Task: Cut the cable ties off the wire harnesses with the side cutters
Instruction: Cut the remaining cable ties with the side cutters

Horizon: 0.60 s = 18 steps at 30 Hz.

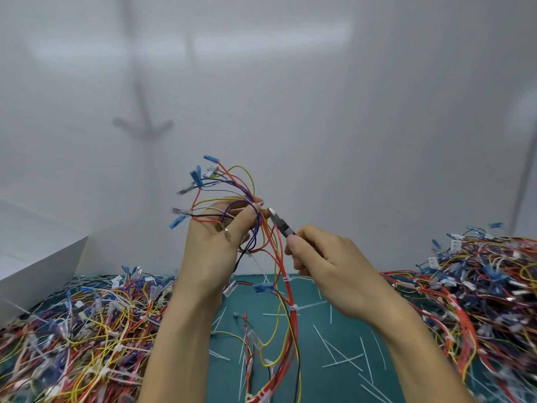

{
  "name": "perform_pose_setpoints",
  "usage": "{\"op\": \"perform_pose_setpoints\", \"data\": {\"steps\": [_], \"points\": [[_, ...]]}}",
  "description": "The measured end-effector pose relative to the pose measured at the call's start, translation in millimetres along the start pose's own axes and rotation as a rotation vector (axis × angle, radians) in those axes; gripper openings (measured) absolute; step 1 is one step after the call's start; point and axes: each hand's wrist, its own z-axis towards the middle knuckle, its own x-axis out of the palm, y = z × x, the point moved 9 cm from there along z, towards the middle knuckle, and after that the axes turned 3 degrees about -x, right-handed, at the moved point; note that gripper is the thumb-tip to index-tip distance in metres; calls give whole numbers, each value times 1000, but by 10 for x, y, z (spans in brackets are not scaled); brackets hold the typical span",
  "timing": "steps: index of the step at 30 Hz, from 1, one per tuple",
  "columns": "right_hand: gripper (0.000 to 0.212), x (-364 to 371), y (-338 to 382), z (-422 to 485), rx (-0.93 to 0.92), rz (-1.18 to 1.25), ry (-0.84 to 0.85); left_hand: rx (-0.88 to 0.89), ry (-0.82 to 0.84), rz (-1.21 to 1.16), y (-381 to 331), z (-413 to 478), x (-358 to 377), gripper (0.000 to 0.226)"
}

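Observation:
My left hand point(216, 242) grips a wire harness point(286, 298) of red, yellow, blue and black wires, held up above the table. Blue and white connectors point(197, 177) fan out above the hand. A white cable tie point(259, 204) sits on the bundle at my left fingertips. My right hand point(325, 266) grips the side cutters point(280, 223), whose jaws point up-left, just right of that tie. Two more white ties point(294, 308) ring the red strand hanging below.
A green cutting mat point(334, 338) carries several cut white tie pieces point(343, 357). Big heaps of tangled harnesses lie at the left point(78, 333) and right point(476, 289). A white box point(37, 257) stands at the far left, a white wall behind.

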Motion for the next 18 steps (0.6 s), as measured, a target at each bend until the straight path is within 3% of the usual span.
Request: {"op": "perform_pose_setpoints", "data": {"steps": [5, 18], "points": [[37, -58, 61, 7, -12, -67, -91, 138, 43, -1, -106, -9, 73, 6], [40, -77, 120, 1, -43, -91, -114, 180, 55, 52, -120, -38, 91, 13]]}}
